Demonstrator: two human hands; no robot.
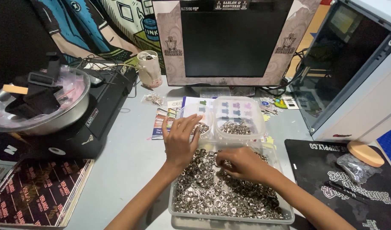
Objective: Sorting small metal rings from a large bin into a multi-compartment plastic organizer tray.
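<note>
head view looks down on a grey counter (pixel 127 157) where a clear plastic tray (pixel 285 215) sits full of small silver metal rings (pixel 212 191). left hand (pixel 180 140) lies flat at the tray's far left edge, fingers spread and reaching toward a small clear container (pixel 204 123) holding a few rings; it pinches nothing that shows. right hand (pixel 242 164) rests on the ring pile, fingertips pressed together on the rings, though whether one is pinched i cannot tell. just beyond, a second clear container (pixel 251 113) holds more rings. a dark monitor (pixel 234 40) stands behind, a metal bowl (pixel 72 106) at far left, a black mat (pixel 315 170) at right.
</note>
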